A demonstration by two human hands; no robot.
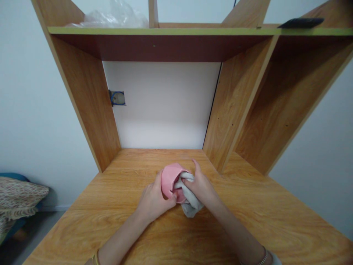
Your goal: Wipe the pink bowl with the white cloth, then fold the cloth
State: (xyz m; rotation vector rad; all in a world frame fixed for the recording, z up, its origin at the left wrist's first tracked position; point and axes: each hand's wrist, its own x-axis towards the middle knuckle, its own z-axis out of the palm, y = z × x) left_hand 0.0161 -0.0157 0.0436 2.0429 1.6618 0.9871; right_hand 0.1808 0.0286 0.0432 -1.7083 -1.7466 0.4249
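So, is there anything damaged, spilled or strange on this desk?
Nothing is spilled or broken. The left hand holds a pink ceramic bowl tipped on its side while the right hand presses a grey cloth into it. One oddity: an open blue wall box without a cover sits beside the wooden desk panel.

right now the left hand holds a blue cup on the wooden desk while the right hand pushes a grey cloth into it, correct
Not quite: the cup is pink, not blue, as the head view shows. The rest holds: the left hand holds it over the wooden desk while the right hand pushes a grey cloth into it.
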